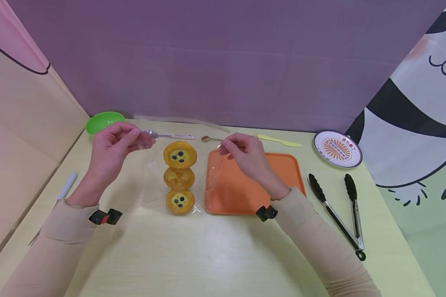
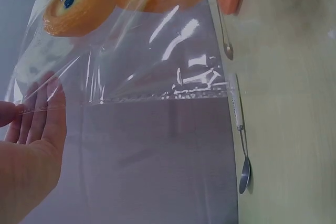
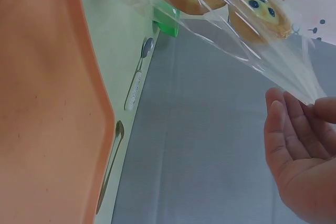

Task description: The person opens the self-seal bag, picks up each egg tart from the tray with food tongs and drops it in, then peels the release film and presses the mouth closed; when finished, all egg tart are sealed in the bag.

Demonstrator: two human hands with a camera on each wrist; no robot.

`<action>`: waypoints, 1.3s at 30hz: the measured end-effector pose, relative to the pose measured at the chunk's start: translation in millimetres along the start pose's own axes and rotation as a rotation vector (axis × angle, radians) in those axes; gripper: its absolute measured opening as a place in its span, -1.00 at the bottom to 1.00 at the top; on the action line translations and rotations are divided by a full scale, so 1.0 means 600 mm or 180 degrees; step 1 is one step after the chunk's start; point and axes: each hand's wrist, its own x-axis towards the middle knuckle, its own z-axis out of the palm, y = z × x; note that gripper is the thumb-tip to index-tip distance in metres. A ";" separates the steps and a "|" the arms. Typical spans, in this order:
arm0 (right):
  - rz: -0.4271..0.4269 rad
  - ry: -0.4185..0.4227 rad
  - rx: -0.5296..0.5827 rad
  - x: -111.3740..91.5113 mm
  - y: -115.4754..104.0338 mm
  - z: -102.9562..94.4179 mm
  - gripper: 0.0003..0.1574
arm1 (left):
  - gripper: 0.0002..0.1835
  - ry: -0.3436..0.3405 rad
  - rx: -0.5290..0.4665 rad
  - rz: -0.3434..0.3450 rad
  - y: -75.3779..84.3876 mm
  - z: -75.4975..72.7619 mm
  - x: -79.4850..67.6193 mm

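A clear plastic bag (image 1: 154, 177) hangs between my two hands, above the table in the head view. Three round golden pastries show in it in a column: a top one (image 1: 180, 155) with dark berries, a middle one (image 1: 179, 178) with a pale centre, and a bottom one (image 1: 180, 201) with berries again. With thumb and finger, my left hand (image 1: 113, 148) pinches one edge of the bag. My right hand (image 1: 247, 159) pinches the opposite edge, over the orange tray (image 1: 223, 198). In the left wrist view the bag's sealed-looking edge (image 2: 152, 98) is stretched out.
Toward the back stand a green bowl (image 1: 105, 121), a metal spoon (image 1: 171, 135), a small brownish spoon (image 1: 207, 139) and a yellow knife (image 1: 280, 140). A patterned plate (image 1: 337, 149) and black-tipped tongs (image 1: 340, 218) lie right. A light-handled utensil (image 1: 67, 186) lies left, partly behind my sleeve.
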 end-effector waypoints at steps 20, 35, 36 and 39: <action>0.0112 0.0225 0.0523 0.043 0.069 0.024 -0.80 | -0.85 0.0233 -0.0566 0.0022 -0.009 0.019 -0.002; -0.0054 0.0203 0.0087 0.052 0.079 0.026 -0.82 | -0.77 0.0330 -0.0996 -0.0299 -0.003 0.015 0.003; -0.0072 0.0187 0.0065 0.054 0.080 0.027 -0.82 | -0.78 0.0304 -0.0968 -0.0301 -0.003 0.015 0.004; -0.0028 0.0145 0.0040 0.057 0.073 0.029 -0.81 | -0.81 0.0168 -0.0931 -0.0273 -0.005 0.016 0.008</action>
